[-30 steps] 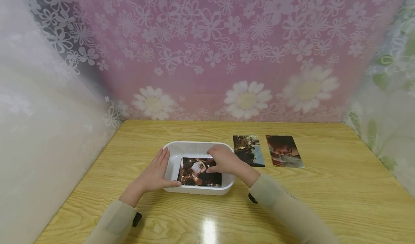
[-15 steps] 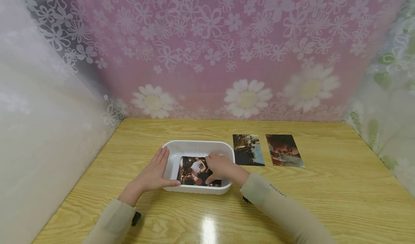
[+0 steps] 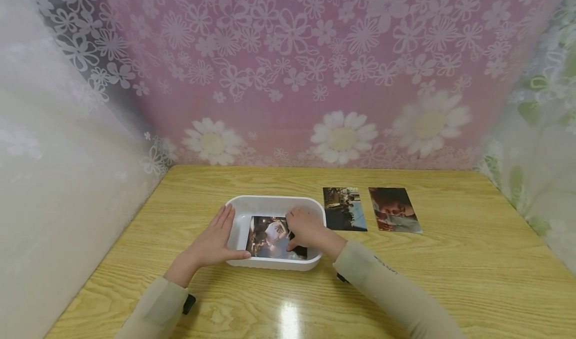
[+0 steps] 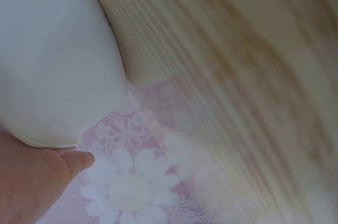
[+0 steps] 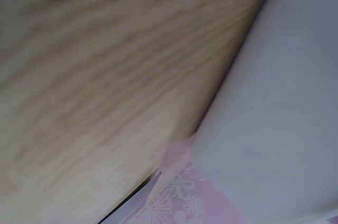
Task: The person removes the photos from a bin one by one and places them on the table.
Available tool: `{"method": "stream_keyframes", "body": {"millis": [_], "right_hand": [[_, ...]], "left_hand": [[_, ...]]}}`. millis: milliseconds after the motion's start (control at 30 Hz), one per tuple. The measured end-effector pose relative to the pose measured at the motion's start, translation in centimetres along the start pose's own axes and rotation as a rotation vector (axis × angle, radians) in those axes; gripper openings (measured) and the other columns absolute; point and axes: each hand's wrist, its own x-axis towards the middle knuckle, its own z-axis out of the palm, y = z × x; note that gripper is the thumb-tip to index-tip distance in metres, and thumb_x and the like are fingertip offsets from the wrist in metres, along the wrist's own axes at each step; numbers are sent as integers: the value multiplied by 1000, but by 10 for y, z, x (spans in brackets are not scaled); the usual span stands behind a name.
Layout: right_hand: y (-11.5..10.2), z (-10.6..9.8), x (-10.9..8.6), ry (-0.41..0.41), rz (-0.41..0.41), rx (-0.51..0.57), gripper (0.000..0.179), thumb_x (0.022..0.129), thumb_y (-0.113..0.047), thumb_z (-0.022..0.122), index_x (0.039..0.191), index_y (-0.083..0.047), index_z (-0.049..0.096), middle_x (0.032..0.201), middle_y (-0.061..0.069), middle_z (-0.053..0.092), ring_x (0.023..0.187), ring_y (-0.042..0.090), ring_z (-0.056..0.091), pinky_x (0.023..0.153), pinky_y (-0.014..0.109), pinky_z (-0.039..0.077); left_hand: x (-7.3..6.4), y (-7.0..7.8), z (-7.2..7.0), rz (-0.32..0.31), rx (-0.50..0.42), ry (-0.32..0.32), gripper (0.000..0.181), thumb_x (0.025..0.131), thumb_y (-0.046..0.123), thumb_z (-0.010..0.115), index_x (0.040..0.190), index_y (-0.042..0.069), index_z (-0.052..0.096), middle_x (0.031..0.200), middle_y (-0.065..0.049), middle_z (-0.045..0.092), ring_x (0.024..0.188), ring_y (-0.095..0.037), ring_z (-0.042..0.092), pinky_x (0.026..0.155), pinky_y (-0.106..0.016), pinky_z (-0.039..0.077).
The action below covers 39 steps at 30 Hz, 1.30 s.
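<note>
A white oval-cornered plastic tub [image 3: 274,264] stands on the table, with a photo print [image 3: 265,234] of a white-clad figure inside. My left hand [image 3: 209,241] rests against the tub's left end, fingers straight along the rim and thumb spread to the front edge. My right hand [image 3: 308,230] reaches in from the right and grips the photo's right part between thumb and fingers. A pale sheen lies over the print. In the left wrist view, part of the left hand [image 4: 31,182] shows at the rim of the tub [image 4: 53,49]. The tub's wall [image 5: 280,86] fills the right of the right wrist view.
Two more photos lie flat on the wooden table [image 3: 450,279]: a street-like scene [image 3: 344,209] close to the tub's right side, and a face print [image 3: 395,210] farther right. A pink flowered cloth [image 3: 279,104] hangs behind the table.
My right hand has moved lower and slightly left onto the photo. The print has turned paler with glare in the last half second. The left hand and tub stay put.
</note>
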Motion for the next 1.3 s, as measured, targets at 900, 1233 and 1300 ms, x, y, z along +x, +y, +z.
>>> {"method": "stream_keyframes", "body": {"millis": [900, 1233, 1300], "right_hand": [[8, -17, -7, 305, 12, 363, 36, 81, -9, 65, 115, -5, 54, 104, 11, 52, 96, 25, 50, 77, 35, 44], [18, -23, -16, 339, 4, 598, 20, 88, -2, 52, 108, -1, 57, 103, 10, 55, 87, 19, 53, 70, 32, 45], [19, -27, -20, 343, 0, 623, 20, 89, -3, 51, 107, -2, 57, 102, 10, 55, 84, 19, 53, 67, 31, 45]], "left_hand": [[0, 3, -4, 1, -19, -12, 113, 70, 65, 56, 137, -11, 7, 144, -25, 2, 131, -36, -2, 104, -47, 12], [0, 1, -2, -8, -15, -13, 114, 69, 66, 56, 138, -10, 7, 144, -23, 1, 131, -34, -3, 104, -46, 12], [0, 2, -2, -7, -12, -12, 114, 69, 67, 56, 138, -10, 7, 144, -23, 2, 131, -34, -3, 104, -46, 13]]}}
